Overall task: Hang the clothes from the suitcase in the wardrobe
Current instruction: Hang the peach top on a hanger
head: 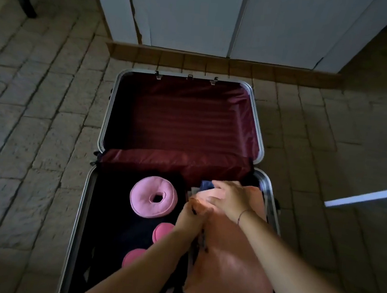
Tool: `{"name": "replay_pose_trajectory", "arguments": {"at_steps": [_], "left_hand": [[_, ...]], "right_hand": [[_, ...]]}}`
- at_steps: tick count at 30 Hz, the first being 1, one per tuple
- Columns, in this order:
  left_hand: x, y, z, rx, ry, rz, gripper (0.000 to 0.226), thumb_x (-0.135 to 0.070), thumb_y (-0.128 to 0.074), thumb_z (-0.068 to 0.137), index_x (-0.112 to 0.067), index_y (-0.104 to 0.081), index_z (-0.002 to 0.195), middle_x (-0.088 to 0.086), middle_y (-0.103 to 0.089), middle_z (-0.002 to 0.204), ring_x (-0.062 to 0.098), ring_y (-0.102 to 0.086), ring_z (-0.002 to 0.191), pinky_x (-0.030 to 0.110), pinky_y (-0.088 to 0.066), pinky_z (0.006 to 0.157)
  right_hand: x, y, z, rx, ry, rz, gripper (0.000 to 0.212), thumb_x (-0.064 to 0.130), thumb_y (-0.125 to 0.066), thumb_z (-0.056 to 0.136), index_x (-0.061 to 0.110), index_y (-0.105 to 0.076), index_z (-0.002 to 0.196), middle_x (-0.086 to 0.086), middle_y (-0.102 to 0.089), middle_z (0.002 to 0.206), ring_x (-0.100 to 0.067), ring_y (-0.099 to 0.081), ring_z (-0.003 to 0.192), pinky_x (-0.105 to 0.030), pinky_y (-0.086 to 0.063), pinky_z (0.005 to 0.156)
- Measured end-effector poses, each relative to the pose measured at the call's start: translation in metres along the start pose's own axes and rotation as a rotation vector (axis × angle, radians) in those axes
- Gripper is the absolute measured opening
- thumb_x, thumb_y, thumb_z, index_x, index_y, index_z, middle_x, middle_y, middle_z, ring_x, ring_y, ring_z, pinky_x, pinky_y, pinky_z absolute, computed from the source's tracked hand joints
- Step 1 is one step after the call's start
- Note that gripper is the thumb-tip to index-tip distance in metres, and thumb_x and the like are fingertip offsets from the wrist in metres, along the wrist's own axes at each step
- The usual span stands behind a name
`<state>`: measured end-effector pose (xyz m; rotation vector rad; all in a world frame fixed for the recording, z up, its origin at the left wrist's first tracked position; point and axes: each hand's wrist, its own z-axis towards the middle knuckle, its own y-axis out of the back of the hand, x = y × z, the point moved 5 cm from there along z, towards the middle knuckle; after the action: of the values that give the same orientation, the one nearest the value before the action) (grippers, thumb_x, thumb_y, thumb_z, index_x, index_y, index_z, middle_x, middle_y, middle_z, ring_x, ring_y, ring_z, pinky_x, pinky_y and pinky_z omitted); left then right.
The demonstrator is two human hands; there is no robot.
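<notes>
Salmon-pink folded cloth garment (231, 263) | right half of open silver-rimmed suitcase (266, 186), long axis toward hinge | left hand (190, 217) pinches left edge | right hand (229, 198) atop hinge end, grasp unclear

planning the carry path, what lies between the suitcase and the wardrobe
Head view: only a strip of stone floor and a low brown tiled ledge lie between the suitcase and the wardrobe.

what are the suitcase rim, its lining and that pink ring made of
The suitcase rim looks like bare metal, perhaps aluminium: pale silvery sheen. The lining seems thin synthetic fabric, maroon and glossy, with wrinkles catching light. The pink ring looks like soft padded cloth, matte, with a stitched seam round its hole.
</notes>
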<state>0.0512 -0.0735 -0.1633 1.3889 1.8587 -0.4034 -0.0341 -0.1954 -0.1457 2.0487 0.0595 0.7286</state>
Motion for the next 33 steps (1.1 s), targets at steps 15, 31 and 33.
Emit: {"name": "replay_pose_trajectory", "arguments": {"at_steps": [15,31,33], "left_hand": [[-0.116,0.018,-0.127,0.153,-0.014,-0.096,0.021,-0.032,-0.067,0.086,-0.011,-0.070,0.086,0.005,-0.066,0.084,0.013,-0.059,0.077,0.030,-0.048,0.074],[-0.480,0.146,-0.424,0.185,-0.363,0.115,0.015,-0.033,-0.067,0.085,-0.023,-0.071,0.075,-0.008,-0.062,0.058,0.002,-0.055,0.049,0.019,-0.045,0.050],[-0.519,0.164,-0.455,0.207,-0.438,0.162,0.017,-0.029,-0.067,0.086,-0.020,-0.069,0.072,-0.009,-0.059,0.057,0.002,-0.052,0.052,0.013,-0.041,0.049]], "right_hand": [[0.049,0.152,-0.117,-0.071,-0.131,1.141,0.007,0.016,-0.075,0.074,0.017,-0.070,0.070,0.008,-0.066,0.065,-0.003,-0.058,0.064,-0.018,-0.047,0.063],[0.308,0.496,-0.309,0.035,0.142,1.160,0.018,0.018,-0.069,0.078,0.001,-0.063,0.074,0.002,-0.069,0.072,-0.007,-0.065,0.074,-0.018,-0.049,0.072],[0.333,0.541,-0.329,-0.034,0.166,1.191,0.030,0.037,-0.081,0.061,0.011,-0.069,0.067,0.004,-0.068,0.067,-0.006,-0.064,0.069,-0.018,-0.050,0.068]]}}
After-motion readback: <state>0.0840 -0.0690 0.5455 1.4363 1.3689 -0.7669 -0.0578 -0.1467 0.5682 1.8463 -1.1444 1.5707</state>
